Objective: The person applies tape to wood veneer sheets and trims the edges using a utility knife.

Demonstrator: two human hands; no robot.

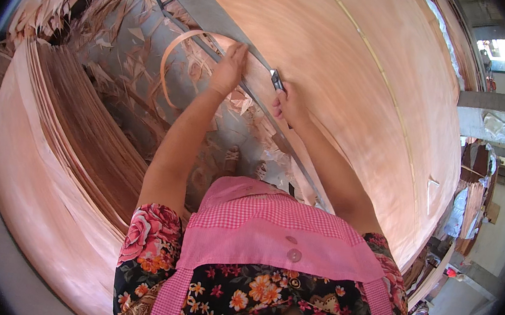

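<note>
My right hand (292, 105) is closed around a small knife (277, 81) with a dark handle. Its tip rests near the left edge of a broad, tan wood veneer sheet (353, 124) on the work table. Just to the left, my left hand (230, 69) has its fingers pinched on a narrow veneer strip (165, 67). That strip curls out to the left and hangs down over the table's metal edge (258, 100). A long, thin yellowish stick (387, 79) lies lengthwise across the sheet.
A tall stack of veneer sheets (67, 121) stands at my left. Torn veneer scraps (132, 85) litter the grey floor between stack and table, around my feet. A thin white angled piece (430, 193) lies at the sheet's right. Further veneer piles (473, 197) stand beyond the table.
</note>
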